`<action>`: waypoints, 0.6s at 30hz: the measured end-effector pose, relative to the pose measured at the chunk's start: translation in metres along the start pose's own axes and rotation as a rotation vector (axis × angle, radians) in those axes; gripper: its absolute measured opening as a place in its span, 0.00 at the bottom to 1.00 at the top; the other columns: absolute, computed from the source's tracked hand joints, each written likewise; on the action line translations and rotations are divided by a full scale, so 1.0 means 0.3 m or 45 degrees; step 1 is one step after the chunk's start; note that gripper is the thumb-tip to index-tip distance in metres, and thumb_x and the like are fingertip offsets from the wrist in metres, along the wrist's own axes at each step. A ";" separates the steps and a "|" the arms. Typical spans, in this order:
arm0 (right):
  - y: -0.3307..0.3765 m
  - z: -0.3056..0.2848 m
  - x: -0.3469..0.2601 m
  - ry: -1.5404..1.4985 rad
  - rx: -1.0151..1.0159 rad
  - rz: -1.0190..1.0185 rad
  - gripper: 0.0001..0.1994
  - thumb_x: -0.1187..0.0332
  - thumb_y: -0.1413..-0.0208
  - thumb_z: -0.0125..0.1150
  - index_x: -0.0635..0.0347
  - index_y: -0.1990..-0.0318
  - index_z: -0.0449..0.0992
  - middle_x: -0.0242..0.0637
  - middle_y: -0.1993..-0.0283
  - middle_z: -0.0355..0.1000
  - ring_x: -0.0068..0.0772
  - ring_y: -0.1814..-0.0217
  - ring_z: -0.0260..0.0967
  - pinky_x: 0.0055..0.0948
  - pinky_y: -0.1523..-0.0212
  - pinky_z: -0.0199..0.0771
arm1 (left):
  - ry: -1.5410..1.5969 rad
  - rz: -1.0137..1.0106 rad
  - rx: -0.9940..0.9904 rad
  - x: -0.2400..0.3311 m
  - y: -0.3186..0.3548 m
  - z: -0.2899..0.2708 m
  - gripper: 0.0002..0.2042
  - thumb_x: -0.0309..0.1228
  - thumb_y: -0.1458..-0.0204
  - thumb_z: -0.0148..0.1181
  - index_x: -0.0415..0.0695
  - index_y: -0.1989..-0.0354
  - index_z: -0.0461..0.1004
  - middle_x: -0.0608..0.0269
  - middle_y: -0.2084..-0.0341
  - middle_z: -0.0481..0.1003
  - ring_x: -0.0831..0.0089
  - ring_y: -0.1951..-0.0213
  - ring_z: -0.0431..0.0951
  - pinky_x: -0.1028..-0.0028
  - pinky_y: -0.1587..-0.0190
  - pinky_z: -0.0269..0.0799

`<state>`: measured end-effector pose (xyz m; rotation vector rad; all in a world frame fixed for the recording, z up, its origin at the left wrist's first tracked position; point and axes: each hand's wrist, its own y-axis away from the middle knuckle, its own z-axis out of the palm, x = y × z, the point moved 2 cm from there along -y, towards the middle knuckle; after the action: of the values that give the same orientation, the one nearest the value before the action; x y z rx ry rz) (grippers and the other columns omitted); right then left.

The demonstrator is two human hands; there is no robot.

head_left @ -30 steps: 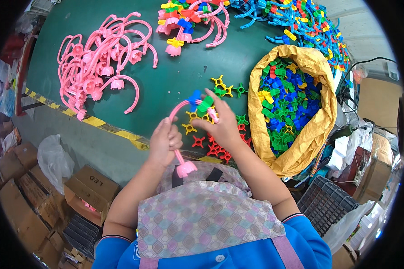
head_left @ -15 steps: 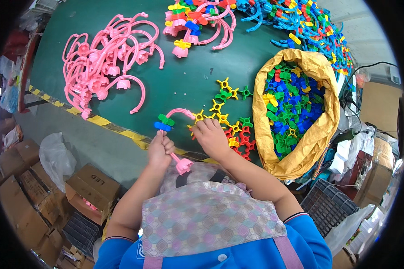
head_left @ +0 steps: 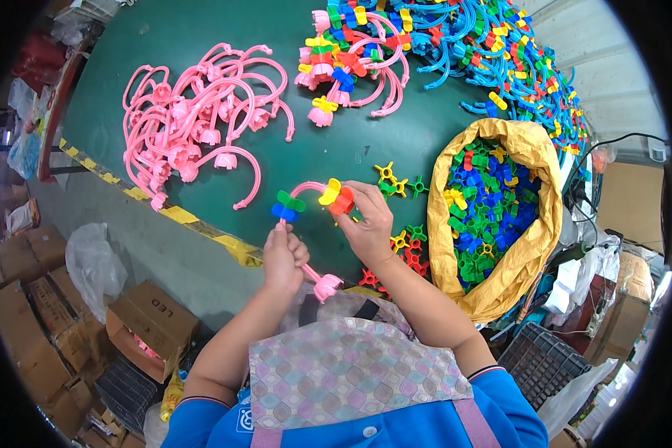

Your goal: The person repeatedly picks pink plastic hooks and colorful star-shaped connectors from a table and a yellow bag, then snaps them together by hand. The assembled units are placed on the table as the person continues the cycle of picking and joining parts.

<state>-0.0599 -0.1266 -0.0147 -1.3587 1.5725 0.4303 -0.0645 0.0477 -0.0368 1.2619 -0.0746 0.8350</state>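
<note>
My left hand is closed around the straight part of a pink curved plastic rod. Its flower-shaped cup sticks out below that hand, towards me. Above the fist, a blue winged ring and a green winged ring sit round the rod. My right hand pinches a red winged ring at the rod's curved tip. A yellow winged ring lies against the red one there; whether both are threaded on the rod, I cannot tell. Loose yellow rings and red rings lie beside my right hand.
On the green table lies a heap of bare pink rods at left. Pink rods with coloured rings and a blue pile are farther back. A yellow sack of loose rings stands right. Striped tape marks the table edge.
My right hand has risen from the loose rings to the rod's tip, bringing a yellow and a red ring. My left hand still grips the rod, and the view has shifted slightly.
</note>
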 end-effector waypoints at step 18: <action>-0.650 -0.078 0.159 -0.596 0.395 0.256 0.37 0.64 0.37 0.61 0.69 0.28 0.47 0.53 0.34 0.60 0.38 0.39 0.69 0.36 0.43 0.74 | -1.878 1.162 0.121 0.253 -0.337 -0.065 0.19 0.27 0.45 0.62 0.36 0.46 0.67 0.48 0.56 0.71 0.51 0.53 0.71 0.56 0.49 0.67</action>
<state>0.1094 -0.2319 0.0181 -0.7956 1.3185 0.5546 0.0414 0.0974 -0.0883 1.7013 -1.9023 0.4486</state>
